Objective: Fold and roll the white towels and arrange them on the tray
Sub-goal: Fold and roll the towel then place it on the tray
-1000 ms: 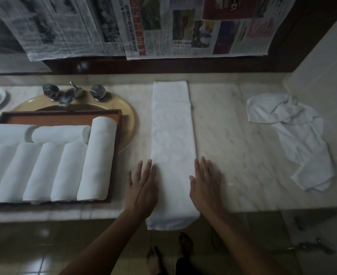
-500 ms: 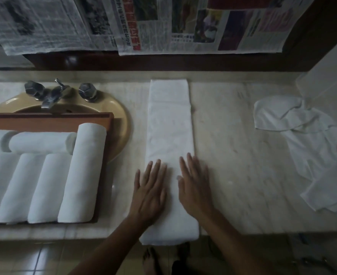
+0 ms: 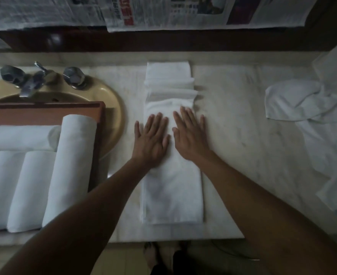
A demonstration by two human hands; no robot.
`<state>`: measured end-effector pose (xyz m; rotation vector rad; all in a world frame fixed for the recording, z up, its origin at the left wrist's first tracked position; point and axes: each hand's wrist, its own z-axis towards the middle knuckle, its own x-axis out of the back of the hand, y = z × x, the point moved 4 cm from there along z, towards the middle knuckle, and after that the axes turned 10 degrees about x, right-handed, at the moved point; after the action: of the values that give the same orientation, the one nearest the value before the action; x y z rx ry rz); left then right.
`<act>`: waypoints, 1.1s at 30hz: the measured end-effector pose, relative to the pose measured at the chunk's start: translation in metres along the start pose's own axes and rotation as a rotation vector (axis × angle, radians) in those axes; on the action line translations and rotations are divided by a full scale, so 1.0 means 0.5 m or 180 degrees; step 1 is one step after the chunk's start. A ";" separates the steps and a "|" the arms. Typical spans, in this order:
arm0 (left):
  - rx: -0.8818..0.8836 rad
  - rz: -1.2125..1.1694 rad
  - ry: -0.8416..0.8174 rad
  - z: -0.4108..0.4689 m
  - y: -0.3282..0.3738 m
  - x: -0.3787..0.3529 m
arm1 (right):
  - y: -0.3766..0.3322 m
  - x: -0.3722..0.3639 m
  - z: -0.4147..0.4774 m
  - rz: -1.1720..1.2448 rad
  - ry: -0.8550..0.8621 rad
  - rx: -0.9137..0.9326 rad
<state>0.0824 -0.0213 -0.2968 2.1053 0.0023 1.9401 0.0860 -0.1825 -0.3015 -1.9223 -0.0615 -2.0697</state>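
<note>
A long white towel [image 3: 171, 191], folded into a narrow strip, lies lengthwise on the marble counter [image 3: 233, 155]. My left hand [image 3: 151, 139] and my right hand [image 3: 191, 135] press flat on its middle, side by side, fingers straight. Beyond my fingertips the strip is bunched into ripples. At the left, a brown wooden tray [image 3: 44, 114] holds several rolled white towels [image 3: 68, 167]. A loose crumpled white towel [image 3: 310, 120] lies at the right.
A tan sink [image 3: 112, 108] with a metal faucet [image 3: 30, 82] and two knobs sits behind the tray. Newspaper sheets [image 3: 163, 12] hang on the back wall. The counter's front edge runs below the towel, with my feet and floor tiles beneath.
Both hands have slid forward along the towel from its near end to its middle and moved closer together. The far part of the strip has bunched into ripples.
</note>
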 end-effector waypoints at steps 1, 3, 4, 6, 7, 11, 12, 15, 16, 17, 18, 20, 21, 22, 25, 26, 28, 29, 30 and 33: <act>0.0008 0.0021 -0.0030 0.011 0.000 0.002 | 0.003 0.000 0.013 0.0010 -0.0020 -0.0014; 0.0040 0.0034 -0.0003 0.015 0.000 0.014 | 0.001 0.008 0.022 -0.0017 -0.0022 -0.0031; 0.0080 0.0002 0.0067 0.007 0.000 0.023 | -0.003 0.016 0.014 -0.0035 0.0040 -0.0045; 0.0233 -0.0223 0.0292 -0.040 0.004 0.044 | -0.019 0.040 -0.027 0.0052 0.0283 -0.0103; 0.0293 -0.0389 0.0404 -0.082 0.011 0.053 | -0.033 0.050 -0.061 0.0150 0.0392 -0.0154; -0.0015 -0.0754 0.0121 -0.282 0.053 0.026 | -0.118 0.048 -0.240 0.0278 0.0268 -0.0203; -0.0099 -0.0716 0.0047 -0.312 0.052 0.014 | -0.132 0.040 -0.274 0.0230 0.0166 -0.0141; 0.0065 -0.0501 0.0015 -0.317 0.006 -0.002 | -0.120 0.024 -0.304 0.0166 0.0079 -0.0071; 0.0237 -0.0445 -0.0011 -0.313 -0.016 0.000 | -0.109 0.027 -0.305 0.0141 0.0065 -0.0117; 0.0436 -0.0442 -0.0065 -0.308 -0.040 0.005 | -0.095 0.033 -0.303 0.0135 0.0056 -0.0209; 0.0617 -0.0511 -0.0108 -0.307 -0.063 0.011 | -0.082 0.040 -0.304 0.0156 0.0068 -0.0319; 0.0827 -0.0671 -0.0094 -0.328 -0.086 0.029 | -0.074 0.057 -0.326 0.0309 0.0176 -0.0425; 0.0836 -0.0688 -0.0005 -0.349 -0.082 0.042 | -0.082 0.070 -0.345 0.0434 0.0268 -0.0396; 0.0775 -0.0709 0.0108 -0.374 -0.067 0.053 | -0.094 0.078 -0.368 0.0559 0.0349 -0.0315; 0.0110 -0.0826 0.0149 -0.463 -0.003 0.050 | -0.148 0.068 -0.459 0.0692 0.0372 0.0116; -0.0180 -0.0765 0.0060 -0.493 0.010 0.036 | -0.165 0.057 -0.491 0.0631 0.0279 0.0273; -0.0572 -0.0632 -0.0130 -0.535 0.001 0.011 | -0.184 0.038 -0.545 0.0436 0.0128 0.0485; -0.0666 -0.0605 -0.0165 -0.545 -0.012 0.003 | -0.185 0.031 -0.562 0.0317 0.0088 0.0551; -0.0739 -0.0604 -0.0172 -0.555 -0.023 0.001 | -0.184 0.030 -0.574 0.0214 0.0055 0.0620; -0.0969 -0.0691 -0.0193 -0.561 -0.033 0.009 | -0.175 0.028 -0.585 0.0190 0.0036 0.0799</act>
<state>-0.1883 0.0516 -0.2788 1.8786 -0.0693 1.6364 -0.2196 -0.1732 -0.3003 -1.7404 -0.2464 -1.9315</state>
